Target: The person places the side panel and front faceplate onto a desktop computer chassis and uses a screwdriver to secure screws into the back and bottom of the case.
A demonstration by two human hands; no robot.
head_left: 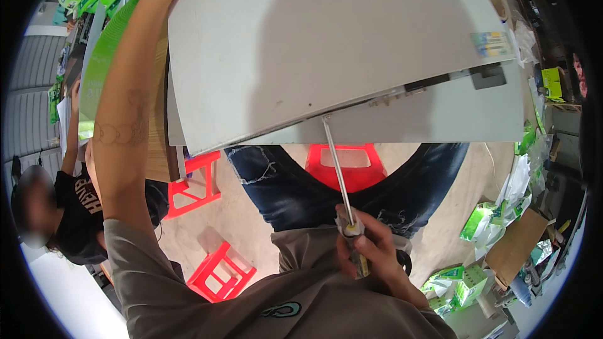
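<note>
- pale tan floor, pretty scuffed looking
- red plastic stools sitting low and centre-left of frame
- green and white cartons piled lower right
- brown cardboard boxes at right edge
- grey shutter-like wall far left

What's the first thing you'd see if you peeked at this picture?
A big flat white panel fills the top. The right hand below it holds a long metal screwdriver, with the tip at the panel's lower edge. Red plastic stools stand on the floor underneath.

Grey short-sleeved shirt, ripped blue jeans, forearm tattoo.
</note>
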